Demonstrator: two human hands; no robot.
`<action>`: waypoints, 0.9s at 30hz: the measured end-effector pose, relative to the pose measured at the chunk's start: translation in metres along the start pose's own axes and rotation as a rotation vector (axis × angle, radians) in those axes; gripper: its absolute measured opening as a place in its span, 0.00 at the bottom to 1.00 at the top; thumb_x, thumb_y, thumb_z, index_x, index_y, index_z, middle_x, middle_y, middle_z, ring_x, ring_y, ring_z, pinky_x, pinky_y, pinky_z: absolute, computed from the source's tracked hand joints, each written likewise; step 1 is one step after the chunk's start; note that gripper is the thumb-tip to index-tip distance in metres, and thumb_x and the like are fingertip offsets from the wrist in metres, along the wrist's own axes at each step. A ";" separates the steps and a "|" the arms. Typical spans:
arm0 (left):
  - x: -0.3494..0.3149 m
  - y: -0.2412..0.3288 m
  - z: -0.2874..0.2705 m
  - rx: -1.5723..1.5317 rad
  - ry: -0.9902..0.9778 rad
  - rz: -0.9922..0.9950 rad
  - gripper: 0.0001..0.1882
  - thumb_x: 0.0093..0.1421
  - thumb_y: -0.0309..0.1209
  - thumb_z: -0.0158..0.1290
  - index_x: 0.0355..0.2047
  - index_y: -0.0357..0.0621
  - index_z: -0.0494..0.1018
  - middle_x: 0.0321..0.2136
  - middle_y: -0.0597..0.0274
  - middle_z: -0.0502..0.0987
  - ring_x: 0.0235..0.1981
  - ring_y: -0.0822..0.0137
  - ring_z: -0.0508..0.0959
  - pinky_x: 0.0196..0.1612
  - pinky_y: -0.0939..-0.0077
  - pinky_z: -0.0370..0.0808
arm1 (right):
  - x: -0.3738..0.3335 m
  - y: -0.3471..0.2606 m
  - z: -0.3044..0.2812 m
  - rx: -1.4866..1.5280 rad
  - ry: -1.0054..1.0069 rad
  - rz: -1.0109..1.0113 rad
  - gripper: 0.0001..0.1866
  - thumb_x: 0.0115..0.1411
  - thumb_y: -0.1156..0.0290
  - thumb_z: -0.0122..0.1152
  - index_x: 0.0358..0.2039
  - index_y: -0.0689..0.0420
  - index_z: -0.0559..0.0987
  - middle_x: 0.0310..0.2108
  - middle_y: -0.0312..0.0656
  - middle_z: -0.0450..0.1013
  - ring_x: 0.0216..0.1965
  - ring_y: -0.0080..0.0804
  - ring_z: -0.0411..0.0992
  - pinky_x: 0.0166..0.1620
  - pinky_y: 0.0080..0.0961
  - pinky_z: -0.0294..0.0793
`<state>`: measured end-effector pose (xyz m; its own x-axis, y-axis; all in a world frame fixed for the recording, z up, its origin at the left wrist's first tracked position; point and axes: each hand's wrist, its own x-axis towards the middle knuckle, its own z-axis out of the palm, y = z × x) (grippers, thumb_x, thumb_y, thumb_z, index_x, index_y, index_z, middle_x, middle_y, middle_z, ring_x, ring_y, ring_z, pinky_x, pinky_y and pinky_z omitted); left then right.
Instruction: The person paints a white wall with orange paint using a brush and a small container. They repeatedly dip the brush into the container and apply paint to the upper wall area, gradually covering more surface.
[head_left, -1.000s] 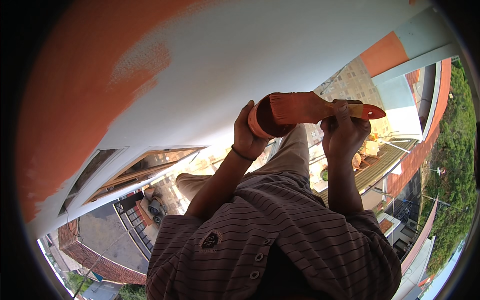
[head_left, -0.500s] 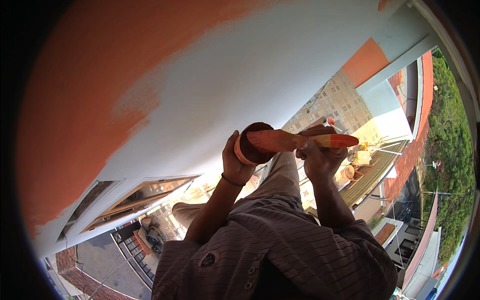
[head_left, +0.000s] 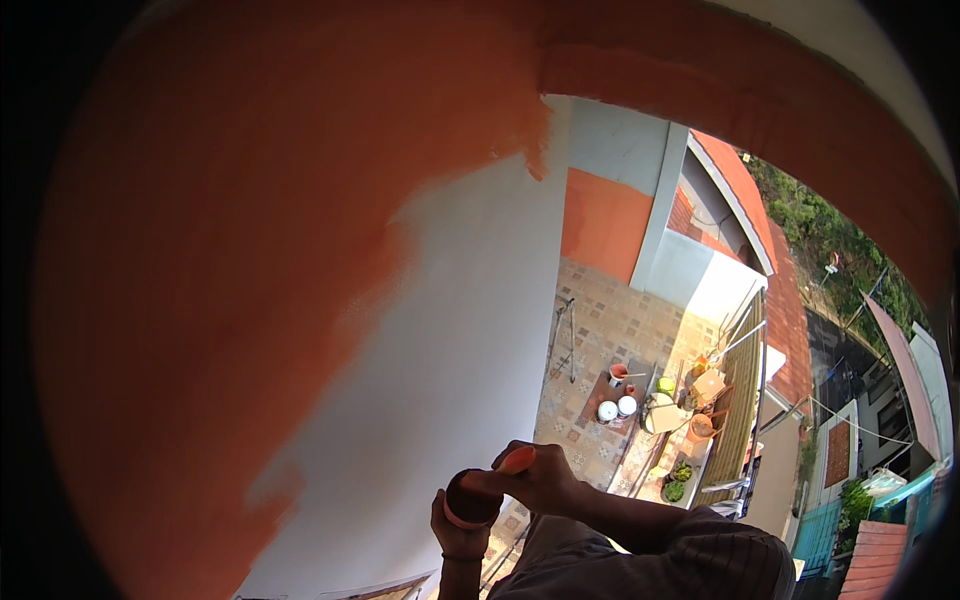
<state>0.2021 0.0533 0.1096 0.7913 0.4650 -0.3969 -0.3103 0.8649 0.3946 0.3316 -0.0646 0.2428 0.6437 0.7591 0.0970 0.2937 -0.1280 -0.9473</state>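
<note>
The left hand [head_left: 460, 541] is gripping the cup [head_left: 464, 523], the right hand [head_left: 548, 484] the brush [head_left: 517, 461]; tilting the cup could be causing spills.

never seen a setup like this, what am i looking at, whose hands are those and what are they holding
There is no machine: these are a person's two bare hands. The view comes from a wide fisheye camera worn on the head, looking down, so straight edges bend and the corners go dark. The left hand holds a round container, dark inside. The right hand grips a paintbrush, its bristle end at the container's mouth. Alongside is a wall, partly orange, partly white. Down below, on the tiled floor, there are two white-topped buckets.
</note>
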 end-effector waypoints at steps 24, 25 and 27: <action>0.011 -0.008 -0.032 -0.040 -0.004 -0.053 0.24 0.69 0.57 0.45 0.53 0.58 0.76 0.50 0.65 0.81 0.52 0.60 0.79 0.50 0.53 0.75 | 0.006 -0.020 -0.001 -0.281 0.060 -0.126 0.21 0.61 0.52 0.72 0.31 0.59 0.79 0.24 0.48 0.78 0.28 0.51 0.80 0.32 0.41 0.79; 0.011 -0.007 -0.032 -0.048 -0.015 -0.059 0.24 0.69 0.57 0.45 0.53 0.58 0.76 0.50 0.65 0.81 0.52 0.60 0.79 0.50 0.53 0.75 | 0.006 -0.020 -0.001 -0.282 0.064 -0.142 0.21 0.61 0.52 0.72 0.31 0.59 0.79 0.24 0.48 0.78 0.28 0.51 0.80 0.32 0.41 0.79; 0.009 -0.005 -0.033 -0.087 -0.040 -0.070 0.24 0.69 0.55 0.45 0.53 0.54 0.76 0.51 0.62 0.82 0.53 0.59 0.80 0.53 0.53 0.75 | 0.007 -0.019 0.000 -0.285 0.069 -0.168 0.21 0.62 0.52 0.71 0.31 0.59 0.78 0.24 0.48 0.78 0.28 0.51 0.80 0.32 0.41 0.79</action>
<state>0.1936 0.0595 0.0765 0.8326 0.3966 -0.3867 -0.2968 0.9089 0.2930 0.3305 -0.0569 0.2618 0.6133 0.7407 0.2743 0.5791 -0.1856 -0.7938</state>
